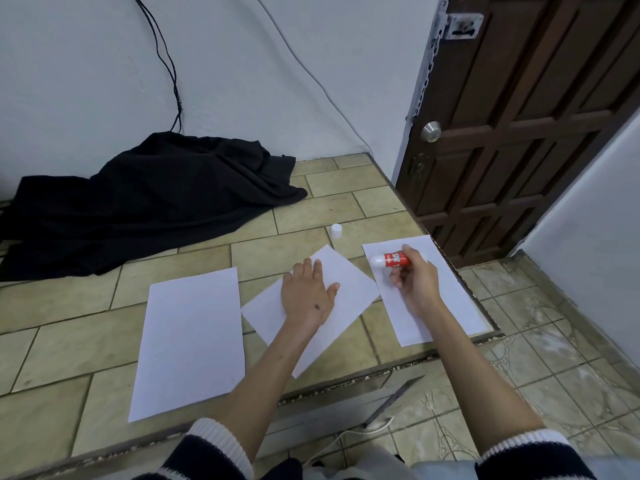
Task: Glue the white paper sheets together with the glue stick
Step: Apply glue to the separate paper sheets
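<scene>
Three white paper sheets lie on a raised tiled platform: a left sheet (188, 339), a middle sheet (349, 289) turned at an angle, and a right sheet (450, 296). My left hand (306, 294) rests flat on the middle sheet with fingers straight. My right hand (412, 275) hovers over the right sheet and grips a red glue stick (394, 259), uncapped, its white tip pointing left. The glue stick's white cap (336, 231) stands on the tiles beyond the sheets.
A black cloth (149, 199) is heaped at the back left against the wall, with cables hanging above it. A brown wooden door (519, 133) stands at the right. The platform edge (346, 379) drops to a lower patterned floor near me.
</scene>
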